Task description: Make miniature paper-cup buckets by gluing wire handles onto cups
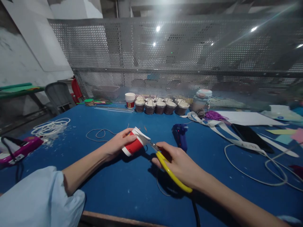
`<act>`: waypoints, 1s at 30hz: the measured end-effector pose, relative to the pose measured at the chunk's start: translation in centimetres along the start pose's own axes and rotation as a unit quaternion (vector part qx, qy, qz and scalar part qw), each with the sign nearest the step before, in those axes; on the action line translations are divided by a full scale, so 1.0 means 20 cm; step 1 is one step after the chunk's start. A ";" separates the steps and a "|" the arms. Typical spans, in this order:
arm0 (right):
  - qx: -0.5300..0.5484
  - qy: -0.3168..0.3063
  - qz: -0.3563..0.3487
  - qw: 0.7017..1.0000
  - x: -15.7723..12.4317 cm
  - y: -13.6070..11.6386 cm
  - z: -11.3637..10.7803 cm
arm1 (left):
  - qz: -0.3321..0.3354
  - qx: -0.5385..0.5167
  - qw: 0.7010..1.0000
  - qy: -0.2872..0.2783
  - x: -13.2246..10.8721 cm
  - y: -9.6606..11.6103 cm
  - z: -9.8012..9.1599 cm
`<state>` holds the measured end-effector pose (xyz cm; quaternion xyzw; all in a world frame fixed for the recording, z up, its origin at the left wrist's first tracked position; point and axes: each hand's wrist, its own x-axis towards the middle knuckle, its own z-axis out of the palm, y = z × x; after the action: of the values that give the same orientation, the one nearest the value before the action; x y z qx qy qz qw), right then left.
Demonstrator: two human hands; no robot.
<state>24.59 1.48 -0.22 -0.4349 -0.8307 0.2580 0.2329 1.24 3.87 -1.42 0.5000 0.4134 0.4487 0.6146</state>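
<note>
**Red-and-white paper cup [135,146] in one hand, yellow-handled tool [174,177] at its rim**

At the far left of the frame, a magenta device [28,150] lies near white cord [50,126], loosely coiled. Left of centre, the left hand [119,139] has thumb and fingers closed around the cup, which leans on its side mid-frame, above the blue table [106,195]. I'd judge it light and thin-walled, easily dented; the rolled rim is probably stiffest, so a gentle hold around the body suits it.

Behind, upper centre, stand stacked cups [130,101] and a cluster of dark-sided cups [160,107] — well clear of the work. Right of centre, the right hand [178,160] is wrapped around the tool's yellow handle; how wide its tip opens I cannot tell. A blue glue gun [181,137] sits just beyond — the nearest obstacle. Farther right: purple yarn [215,115], pale ribbon [239,142] and a flat black slab [252,137].
</note>
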 end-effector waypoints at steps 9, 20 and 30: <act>-0.091 0.049 -0.042 0.994 -0.03 0.02 0.03 | 0.022 -0.078 0.996 -0.034 0.02 -0.03 -0.03; -0.122 0.070 -0.068 0.988 -0.04 0.02 0.00 | 0.041 -0.077 0.996 -0.036 0.00 0.02 -0.01; -0.135 0.065 -0.100 0.984 -0.04 0.06 0.00 | 0.032 -0.068 0.996 -0.042 0.00 0.02 -0.02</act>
<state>25.72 1.37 -1.17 -0.3930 -0.8803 0.0906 0.2499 0.73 4.11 -1.07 0.4886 0.3394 0.4735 0.6495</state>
